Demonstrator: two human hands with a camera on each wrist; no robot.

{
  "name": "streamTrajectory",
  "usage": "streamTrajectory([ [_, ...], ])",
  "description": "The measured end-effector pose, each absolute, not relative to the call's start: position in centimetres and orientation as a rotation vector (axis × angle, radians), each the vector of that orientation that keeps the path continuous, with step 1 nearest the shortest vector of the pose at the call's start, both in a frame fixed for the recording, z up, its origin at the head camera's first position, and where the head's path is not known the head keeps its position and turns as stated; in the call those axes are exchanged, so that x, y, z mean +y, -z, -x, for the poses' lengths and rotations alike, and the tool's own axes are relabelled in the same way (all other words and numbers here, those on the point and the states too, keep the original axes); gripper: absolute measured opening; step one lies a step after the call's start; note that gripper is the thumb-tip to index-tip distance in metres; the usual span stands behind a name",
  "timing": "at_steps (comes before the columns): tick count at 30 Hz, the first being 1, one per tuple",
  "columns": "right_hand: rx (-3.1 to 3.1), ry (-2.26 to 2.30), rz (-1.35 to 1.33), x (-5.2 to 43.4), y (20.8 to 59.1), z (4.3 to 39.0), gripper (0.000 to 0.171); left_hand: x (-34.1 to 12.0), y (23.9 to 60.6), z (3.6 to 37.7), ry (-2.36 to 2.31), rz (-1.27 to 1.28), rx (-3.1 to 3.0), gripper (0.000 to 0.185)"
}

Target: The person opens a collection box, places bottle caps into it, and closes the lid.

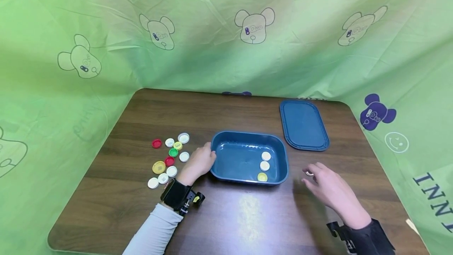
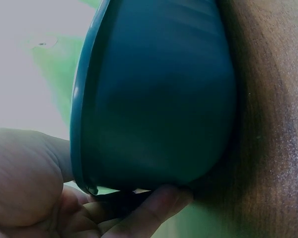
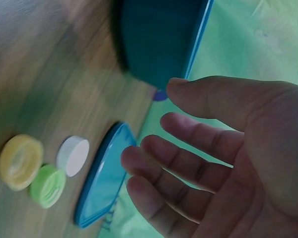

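Observation:
A blue plastic container stands mid-table with two white caps and a yellow cap inside. My left hand grips its left rim. In the left wrist view the thumb presses the container's outer wall, with the palm on the other side of the rim. My right hand hovers right of the container, fingers spread and holding nothing. Beneath it lie a yellow cap, a green cap and a white cap; the head view shows only one cap at the fingertips.
Several loose caps in red, white, yellow and green lie left of the container. The blue lid lies flat at the back right, also seen edge-on as the lid. Green printed cloth walls in the table on three sides.

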State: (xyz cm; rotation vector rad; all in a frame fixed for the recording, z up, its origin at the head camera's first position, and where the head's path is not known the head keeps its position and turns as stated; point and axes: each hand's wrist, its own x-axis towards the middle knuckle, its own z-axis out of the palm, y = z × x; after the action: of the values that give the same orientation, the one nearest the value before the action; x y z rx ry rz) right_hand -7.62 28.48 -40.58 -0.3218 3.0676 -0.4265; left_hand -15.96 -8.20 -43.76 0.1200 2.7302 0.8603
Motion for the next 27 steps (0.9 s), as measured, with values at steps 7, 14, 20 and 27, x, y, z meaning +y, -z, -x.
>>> streamTrajectory([
  [7, 3.079, 0.437, 0.277, 30.4, 41.4, 7.0, 0.024, -8.2, 43.9, 16.0, -0.872, -0.101, 2.719, 0.043],
  [14, 3.057, 0.431, 0.157, 32.4, 42.2, 6.3, 0.029, -8.2, 44.0, 16.1, -0.860, -0.094, 2.706, 0.044],
  [20, 3.030, 0.433, 0.114, 33.2, 43.0, 5.9, 0.031, -8.1, 43.8, 16.0, -0.850, -0.097, 2.710, 0.044],
  [27, 3.015, 0.424, 0.107, 33.0, 43.8, 5.7, 0.024, -8.1, 44.0, 16.0, -0.859, -0.101, 2.709, 0.042],
])
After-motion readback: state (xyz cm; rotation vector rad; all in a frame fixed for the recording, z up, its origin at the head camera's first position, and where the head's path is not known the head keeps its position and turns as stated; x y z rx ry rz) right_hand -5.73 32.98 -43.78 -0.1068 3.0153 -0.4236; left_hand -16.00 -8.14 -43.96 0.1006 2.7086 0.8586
